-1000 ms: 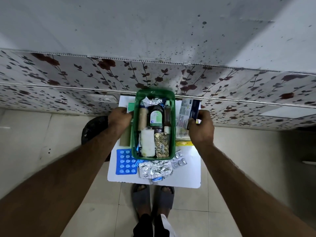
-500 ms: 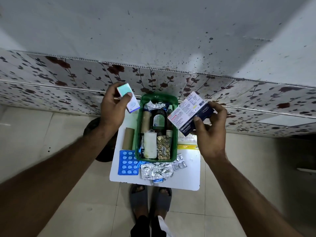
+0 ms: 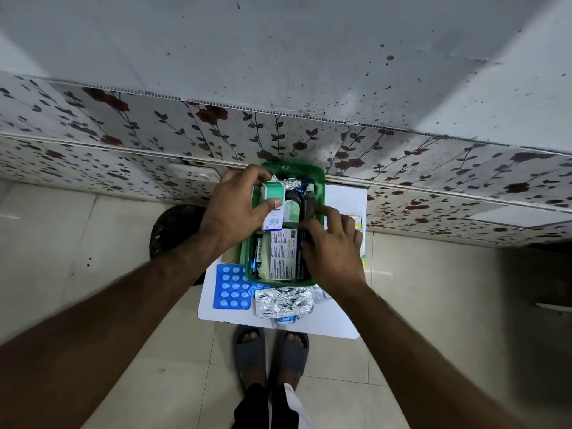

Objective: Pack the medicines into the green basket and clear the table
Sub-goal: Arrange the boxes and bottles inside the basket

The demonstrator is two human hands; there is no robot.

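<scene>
The green basket (image 3: 317,178) stands on a small white table (image 3: 334,323), filled with bottles, foil strips and boxes. My left hand (image 3: 235,212) holds a small green-and-white medicine box (image 3: 274,195) over the basket's left side. My right hand (image 3: 332,249) rests on a dark box with a white label (image 3: 283,253) that lies inside the basket's near half. A blue blister pack (image 3: 232,286) and crumpled silver foil strips (image 3: 283,301) lie on the table in front of the basket. A yellow-edged packet (image 3: 359,221) shows to the right of the basket.
The table stands against a wall with floral panels (image 3: 278,137). A dark round object (image 3: 176,227) sits on the tiled floor to the left of the table. My feet in grey slippers (image 3: 269,351) are just below the table's near edge.
Both hands have come down from above the table to the basket. The dark labelled box now lies inside the basket, and the small green box has moved over its left side.
</scene>
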